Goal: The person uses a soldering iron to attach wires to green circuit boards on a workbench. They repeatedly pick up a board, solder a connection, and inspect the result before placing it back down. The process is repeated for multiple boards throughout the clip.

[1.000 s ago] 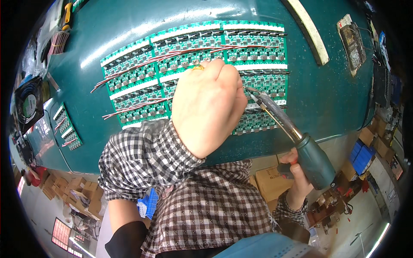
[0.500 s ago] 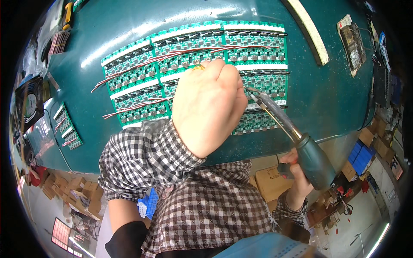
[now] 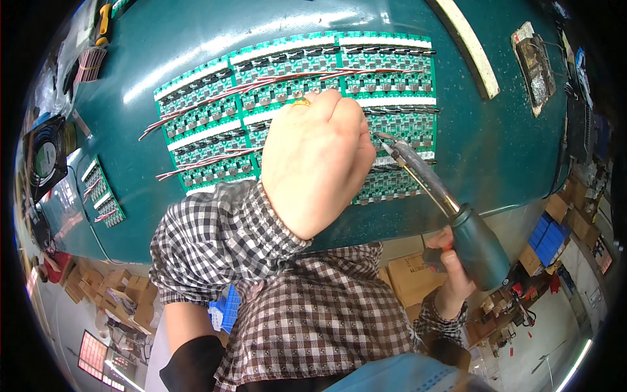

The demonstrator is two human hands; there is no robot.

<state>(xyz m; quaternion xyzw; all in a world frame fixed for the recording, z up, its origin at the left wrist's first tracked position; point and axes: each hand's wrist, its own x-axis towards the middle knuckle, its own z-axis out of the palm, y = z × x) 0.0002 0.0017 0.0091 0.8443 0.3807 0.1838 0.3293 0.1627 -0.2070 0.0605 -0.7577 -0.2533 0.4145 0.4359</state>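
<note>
Joined green circuit boards [image 3: 392, 81] lie in rows on the table, with white strips and small dark parts along them. Over their middle is my left hand [image 3: 317, 157], back upward and fingers curled closed; whatever the fingertips pinch is hidden beneath it. My right hand [image 3: 455, 266], at the table's near edge, grips a soldering iron [image 3: 482, 247] with a thick dark green handle. Its metal shaft slants up and left, the tip close to the boards just right of my left hand. Thin red and white wires [image 3: 215, 98] run across the boards, their loose ends sticking out at the left.
A smaller circuit board piece [image 3: 103, 193] with wires lies at the left, near a black fan [image 3: 47, 160]. A long pale bar [image 3: 467, 49] and a worn metal-and-wire holder [image 3: 534, 68] rest at the right. A yellow-handled tool [image 3: 103, 25] is at the far left.
The soldering iron has shifted very slightly to the right in my right hand. My left hand has stayed in place over the boards.
</note>
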